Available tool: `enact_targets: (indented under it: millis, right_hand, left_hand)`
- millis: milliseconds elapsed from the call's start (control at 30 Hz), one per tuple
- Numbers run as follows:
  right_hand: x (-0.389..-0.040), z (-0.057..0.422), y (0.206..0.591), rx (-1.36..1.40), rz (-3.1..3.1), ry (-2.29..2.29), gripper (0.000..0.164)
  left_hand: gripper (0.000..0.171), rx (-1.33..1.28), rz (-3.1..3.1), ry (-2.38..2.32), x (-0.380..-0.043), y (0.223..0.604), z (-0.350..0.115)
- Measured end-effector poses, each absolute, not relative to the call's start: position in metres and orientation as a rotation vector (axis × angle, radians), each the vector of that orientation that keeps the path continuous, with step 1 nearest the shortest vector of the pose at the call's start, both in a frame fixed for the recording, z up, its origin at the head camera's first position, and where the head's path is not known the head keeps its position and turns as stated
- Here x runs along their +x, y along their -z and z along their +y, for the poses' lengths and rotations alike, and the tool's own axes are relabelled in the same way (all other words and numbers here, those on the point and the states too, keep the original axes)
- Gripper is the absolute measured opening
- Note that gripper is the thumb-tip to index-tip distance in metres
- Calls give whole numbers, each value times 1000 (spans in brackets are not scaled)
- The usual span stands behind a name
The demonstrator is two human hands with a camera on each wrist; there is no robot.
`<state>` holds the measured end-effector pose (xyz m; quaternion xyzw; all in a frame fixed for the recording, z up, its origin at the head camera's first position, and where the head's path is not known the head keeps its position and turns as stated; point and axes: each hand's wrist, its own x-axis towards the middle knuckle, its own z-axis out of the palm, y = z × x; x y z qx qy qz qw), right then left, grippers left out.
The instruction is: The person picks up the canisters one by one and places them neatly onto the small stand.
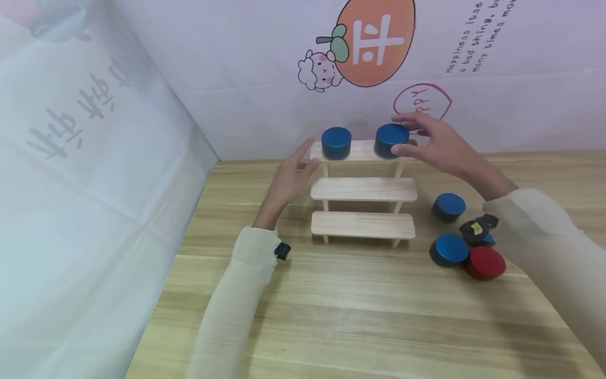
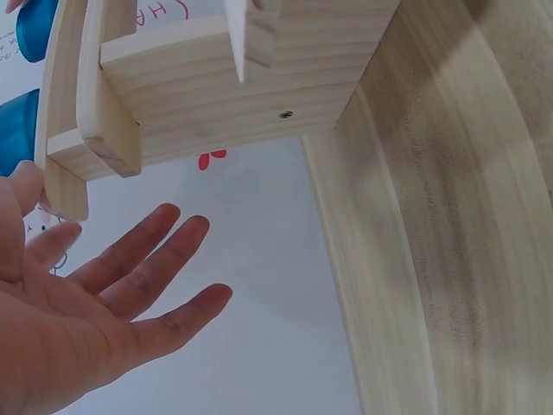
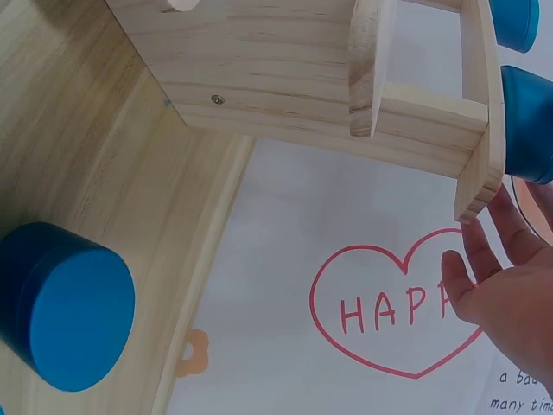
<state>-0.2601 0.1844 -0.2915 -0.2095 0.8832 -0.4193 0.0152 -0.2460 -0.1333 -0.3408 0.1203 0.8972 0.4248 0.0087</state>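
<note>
A small three-step wooden stand (image 1: 363, 189) stands near the wall. On its top step sit two short blue cylinders, the left cylinder (image 1: 336, 143) and the right cylinder (image 1: 391, 140). My right hand (image 1: 437, 142) holds the right cylinder from its right side, thumb at the front and fingers behind. My left hand (image 1: 291, 179) is beside the top step's left end, holding nothing. In the left wrist view the left hand's fingers (image 2: 164, 268) are spread and relaxed.
On the table right of the stand are a blue cylinder (image 1: 448, 206), another blue cylinder (image 1: 448, 250) and a red cylinder (image 1: 485, 263). The right wrist camera (image 1: 478, 229) partly covers another blue item. A printed white cloth (image 1: 255, 84) hangs behind and at left.
</note>
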Motion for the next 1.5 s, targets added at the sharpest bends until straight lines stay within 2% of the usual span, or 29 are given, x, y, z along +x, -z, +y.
enact_targets:
  millis: [300,567,1033,1500]
  right_hand:
    - [-250,197,288,-638,2784,1264,71]
    - [-237,207,290,-600,2797,1263,82]
    - [-216,226,301,-651,2830,1301,80]
    - [-194,251,305,-546,2844,1253,80]
  left_hand:
    - [62,351,2763,-1519,-241,335,-130]
    - [64,328,2710,-1610,-237,340,-130]
    - [79,354,2719,-1659,-220,347,-133]
    - [76,319,2702,-1633,-207,360,-145]
